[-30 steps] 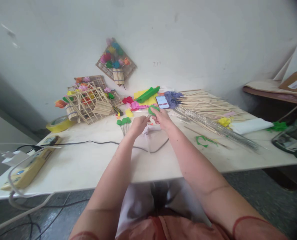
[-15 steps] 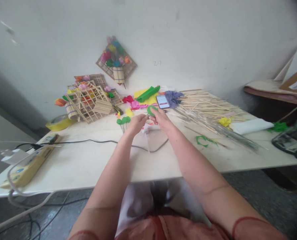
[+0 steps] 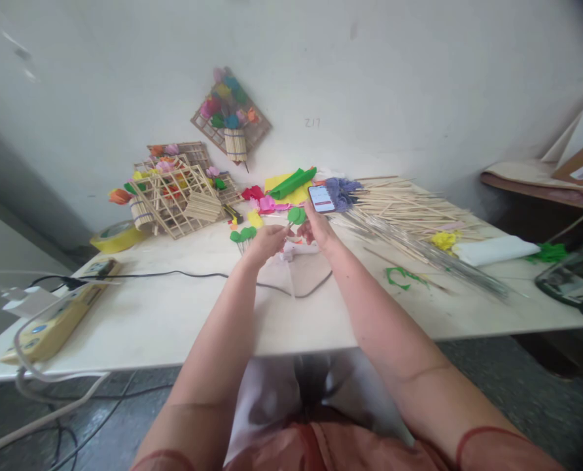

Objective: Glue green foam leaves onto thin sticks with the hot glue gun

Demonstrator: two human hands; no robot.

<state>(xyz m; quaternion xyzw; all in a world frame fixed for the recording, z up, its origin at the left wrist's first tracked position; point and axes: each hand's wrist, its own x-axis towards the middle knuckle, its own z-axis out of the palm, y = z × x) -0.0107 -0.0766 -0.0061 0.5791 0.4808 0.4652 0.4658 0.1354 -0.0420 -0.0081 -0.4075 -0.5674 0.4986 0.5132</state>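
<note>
Near the middle of the table my left hand [image 3: 271, 239] pinches the thin stem of a green paper leaf [image 3: 296, 216]. The leaf stands up from the fingertips, towards my right hand [image 3: 317, 230]. That hand is beside the leaf with its thumb raised and its fingers apart, and nothing shows in it. Below the hands lies a white glue gun [image 3: 291, 251], partly hidden, with a clear stick out of its back. Left of my left hand are several finished green leaves [image 3: 243, 235] on thin stems.
Bamboo lattice panels with paper flowers [image 3: 173, 196] are piled at the left; another flower panel [image 3: 232, 118] is against the wall. A phone [image 3: 321, 199], bamboo sticks [image 3: 409, 203] and wires [image 3: 428, 252] lie right. A power strip [image 3: 60, 314] and black cord [image 3: 173, 273] are left.
My right hand has let go of the green leaf and its fingers have spread. The leaf stays on its stem in my left hand.
</note>
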